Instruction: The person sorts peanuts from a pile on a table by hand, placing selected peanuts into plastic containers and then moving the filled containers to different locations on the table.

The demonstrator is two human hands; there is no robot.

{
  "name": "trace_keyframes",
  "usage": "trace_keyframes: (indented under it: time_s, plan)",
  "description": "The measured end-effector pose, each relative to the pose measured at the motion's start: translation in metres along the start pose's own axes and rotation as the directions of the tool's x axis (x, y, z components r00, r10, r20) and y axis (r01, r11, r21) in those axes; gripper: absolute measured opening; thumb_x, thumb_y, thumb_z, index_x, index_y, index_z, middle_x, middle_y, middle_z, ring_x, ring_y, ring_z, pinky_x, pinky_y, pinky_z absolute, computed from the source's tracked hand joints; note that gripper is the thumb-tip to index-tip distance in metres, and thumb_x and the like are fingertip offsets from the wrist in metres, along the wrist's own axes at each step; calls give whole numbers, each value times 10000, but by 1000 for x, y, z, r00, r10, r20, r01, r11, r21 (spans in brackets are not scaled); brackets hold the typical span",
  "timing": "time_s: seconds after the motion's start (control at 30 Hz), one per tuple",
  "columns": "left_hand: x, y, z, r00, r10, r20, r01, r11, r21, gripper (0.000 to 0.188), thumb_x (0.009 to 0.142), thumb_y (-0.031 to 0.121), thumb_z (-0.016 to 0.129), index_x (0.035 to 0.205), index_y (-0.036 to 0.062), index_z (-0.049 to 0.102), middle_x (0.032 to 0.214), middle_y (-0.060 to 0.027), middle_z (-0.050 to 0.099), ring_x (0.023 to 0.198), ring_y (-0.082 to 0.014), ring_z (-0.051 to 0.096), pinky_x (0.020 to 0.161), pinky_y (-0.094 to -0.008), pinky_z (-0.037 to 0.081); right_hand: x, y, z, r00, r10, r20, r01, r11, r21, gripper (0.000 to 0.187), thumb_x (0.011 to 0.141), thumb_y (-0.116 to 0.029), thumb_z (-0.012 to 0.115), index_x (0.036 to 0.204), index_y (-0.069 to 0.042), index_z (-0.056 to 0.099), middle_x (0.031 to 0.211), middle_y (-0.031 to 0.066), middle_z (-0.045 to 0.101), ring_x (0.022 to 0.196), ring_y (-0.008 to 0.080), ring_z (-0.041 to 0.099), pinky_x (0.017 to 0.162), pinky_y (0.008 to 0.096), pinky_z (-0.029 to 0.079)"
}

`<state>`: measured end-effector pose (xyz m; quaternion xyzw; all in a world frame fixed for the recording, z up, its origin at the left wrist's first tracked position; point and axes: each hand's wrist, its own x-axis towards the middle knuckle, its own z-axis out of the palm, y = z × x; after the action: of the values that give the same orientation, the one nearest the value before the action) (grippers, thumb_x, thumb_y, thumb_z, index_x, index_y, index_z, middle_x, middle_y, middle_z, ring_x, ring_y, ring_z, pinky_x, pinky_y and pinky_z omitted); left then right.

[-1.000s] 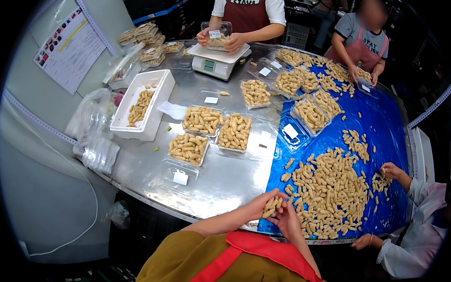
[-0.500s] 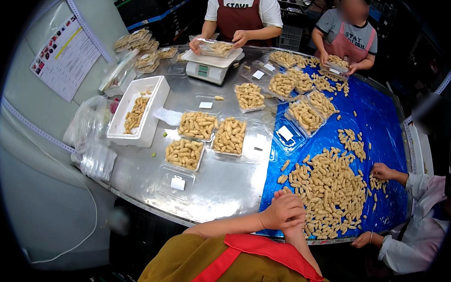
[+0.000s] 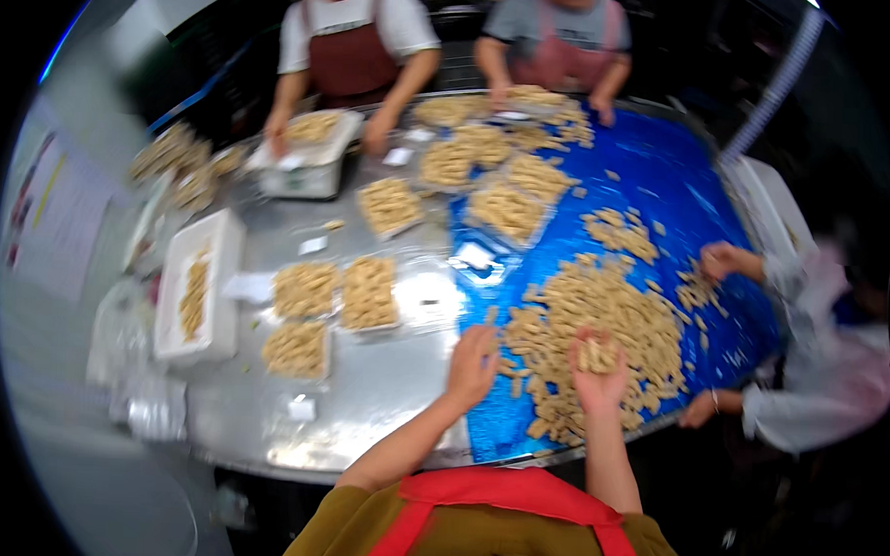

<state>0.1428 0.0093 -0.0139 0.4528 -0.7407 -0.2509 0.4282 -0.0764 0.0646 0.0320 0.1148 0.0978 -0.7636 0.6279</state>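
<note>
A wide heap of unshelled peanuts (image 3: 640, 314) lies on the blue sheet (image 3: 683, 203) in front of me. My right hand (image 3: 603, 382) is palm up at the near side of the heap, cupped around a handful of peanuts (image 3: 597, 357). Over the left edge of the sheet, beside the heap, is my left hand (image 3: 473, 362). Its back shows, but blur hides whether its fingers hold anything. To its left, three clear boxes full of peanuts, one of them this box (image 3: 370, 293), rest on the metal table (image 3: 362, 403).
A white foam box (image 3: 224, 290) with some peanuts stands at the left. Two people work across the table, one at a scale (image 3: 306, 175), one by more filled boxes (image 3: 511, 207). At the right, a co-worker's hand (image 3: 718, 260) is over loose peanuts.
My hands, together before, have come apart. The right has taken up a handful of peanuts; the left has moved to the heap's left side. The whole view has shifted and blurred.
</note>
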Motion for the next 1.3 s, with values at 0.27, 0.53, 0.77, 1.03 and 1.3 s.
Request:
trace_keyframes:
  time_s: [0.27,0.53,0.77,1.03,1.3]
  plan:
    - [-16,-32,22,986,0,169,-47,960,275,491,822,163,605,1282,30,491,1326,-204,474,1290,-402,371,1094,-508,245,24,-25,-14,978,-54,-201,56,998,2,403,1001,-369,323,1041,-34,543,1119,182,534,1051,318,543,902,470,480]
    - [-14,-27,25,978,-34,207,-39,940,338,457,813,142,604,1243,15,513,1317,-210,476,1282,-406,378,1096,-518,238,37,-28,-21,957,139,-256,-118,989,93,393,995,-370,331,1055,-44,542,1065,169,547,1037,328,534,893,489,466]
    - [-17,-28,17,973,-71,218,-22,917,398,467,803,134,592,1245,12,505,1317,-211,475,1285,-414,373,1091,-531,239,190,-276,124,925,-248,289,188,958,217,511,940,-490,409,1253,-86,394,1199,115,457,1124,325,452,940,521,406]
    - [-8,-25,30,970,-75,230,-21,921,390,472,801,174,584,1232,-5,512,1309,-221,475,1270,-421,387,1085,-537,244,212,-439,234,510,-853,115,547,218,-808,798,884,-600,469,1437,-60,272,1484,205,224,1349,371,273,976,622,340]
    - [-7,-27,28,966,-76,249,-26,923,383,494,806,157,597,1269,13,502,1325,-202,483,1282,-406,387,1088,-510,251,151,-264,43,866,-478,146,347,365,-864,287,945,-236,564,1132,-20,584,990,90,650,942,189,639,766,316,525]
